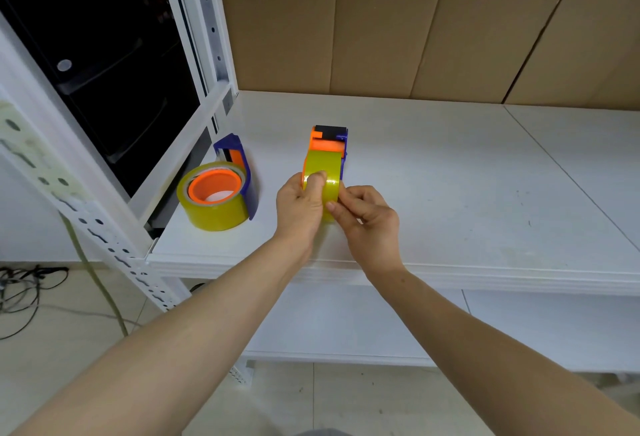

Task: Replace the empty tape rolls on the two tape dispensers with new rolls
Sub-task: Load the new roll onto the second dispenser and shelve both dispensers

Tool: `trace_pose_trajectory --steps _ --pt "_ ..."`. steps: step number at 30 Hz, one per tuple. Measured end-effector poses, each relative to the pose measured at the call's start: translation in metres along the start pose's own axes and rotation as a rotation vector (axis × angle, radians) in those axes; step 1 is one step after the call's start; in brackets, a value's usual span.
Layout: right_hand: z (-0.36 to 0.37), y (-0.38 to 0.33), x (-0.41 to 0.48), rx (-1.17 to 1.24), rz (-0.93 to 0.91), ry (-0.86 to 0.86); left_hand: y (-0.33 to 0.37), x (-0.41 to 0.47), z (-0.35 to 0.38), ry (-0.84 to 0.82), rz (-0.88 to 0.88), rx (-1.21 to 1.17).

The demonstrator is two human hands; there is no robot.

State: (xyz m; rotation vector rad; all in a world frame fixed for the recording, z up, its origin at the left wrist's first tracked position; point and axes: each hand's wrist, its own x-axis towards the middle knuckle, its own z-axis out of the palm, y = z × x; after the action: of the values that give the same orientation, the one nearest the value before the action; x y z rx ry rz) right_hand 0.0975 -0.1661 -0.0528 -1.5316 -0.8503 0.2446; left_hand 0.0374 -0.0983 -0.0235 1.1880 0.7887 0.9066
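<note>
Where the white bench (450, 193) nears its front edge, somewhat left of the middle, a blue and orange plastic tape dispenser (329, 139) stands on edge with a yellowish clear tape roll (327, 167) seated in it. The person's left hand (299, 207) grips that roll from the left side, thumb curled over its top. The right hand (369, 219) pinches at the roll's outer face with thumb and forefinger, the other fingers curled in. Whether a loose tape end sits between those fingertips, I cannot tell.

Near the bench's left edge, well apart from the hands, a second blue tape dispenser (242, 158) lies on its side. A second yellowish tape roll (214, 214) sits on its round orange hub (214, 186), open face up. Brown cardboard sheets (381, 20) stand along the back edge of the bench. A white perforated metal rack post (86, 214) rises at the front left corner, and black cables (20, 290) lie on the floor beyond it.
</note>
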Motion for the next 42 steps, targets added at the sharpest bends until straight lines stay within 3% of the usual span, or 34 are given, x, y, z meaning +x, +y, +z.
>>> trace_pose_trajectory --steps 14,17,19,24,28,33,42 --pt "-0.009 -0.019 0.014 -0.121 0.049 -0.122 -0.002 0.008 -0.003 0.004 0.029 0.027" --pt "-0.016 -0.029 0.025 -0.142 0.049 -0.064 -0.003 0.011 -0.004 0.001 0.022 0.047" --pt "-0.021 -0.036 0.037 -0.24 -0.044 -0.04 -0.004 0.01 -0.005 0.001 0.029 0.064" --pt "-0.019 -0.055 0.066 -0.524 -0.16 -0.298 -0.004 0.008 -0.006 -0.024 0.022 0.042" --pt "-0.018 -0.067 0.072 -0.575 -0.228 -0.394 -0.003 0.009 -0.008 -0.032 0.025 0.073" --pt "-0.016 -0.066 0.071 -0.719 -0.259 -0.385 -0.001 0.008 -0.012 -0.088 -0.033 0.054" --pt "-0.024 -0.056 0.078 -0.688 -0.14 -0.29 0.008 0.009 -0.02 -0.313 -0.147 0.013"
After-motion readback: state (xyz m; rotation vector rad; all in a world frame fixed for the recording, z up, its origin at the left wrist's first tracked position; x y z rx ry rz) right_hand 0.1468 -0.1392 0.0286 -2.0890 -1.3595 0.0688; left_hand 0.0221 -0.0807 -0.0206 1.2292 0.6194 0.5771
